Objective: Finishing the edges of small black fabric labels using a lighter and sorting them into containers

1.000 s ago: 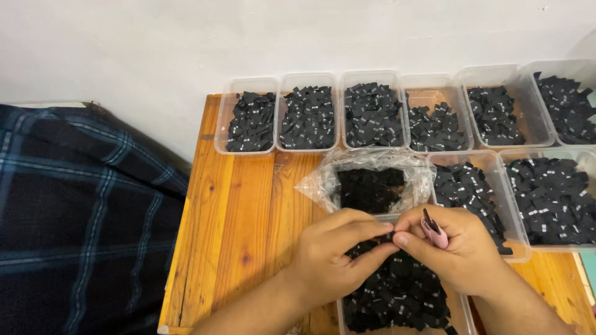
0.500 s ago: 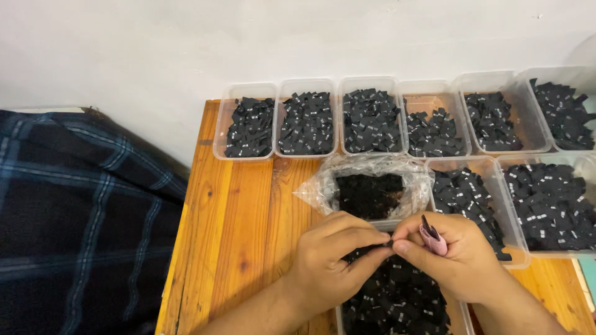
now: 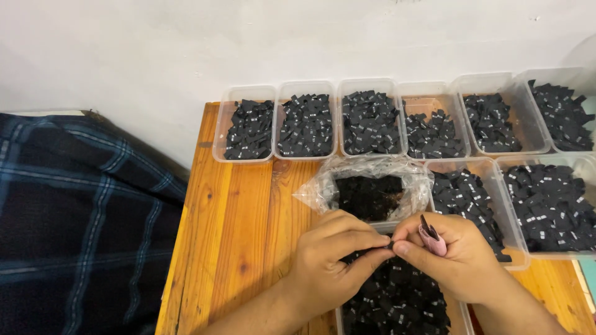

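Between the fingertips of both hands sits a small black fabric label, pinched shut from each side. The left hand closes on it from nine o'clock, the right hand from three, which also tucks a small pink cutting tool pointing toward twelve. Directly below lies a clear plastic tub of black labels; a crumpled clear bag of labels lies at twelve o'clock.

Soft, even light is falling from above, keeping the scene bright with no harsh glare. The wooden desk is glowing a warm orange, and the clear plastic bag is catching faint white reflections. Both hands are casting only weak shadows beneath them. Focus is staying sharp in the centre, while straight lines are bowing slightly toward the frame edges.
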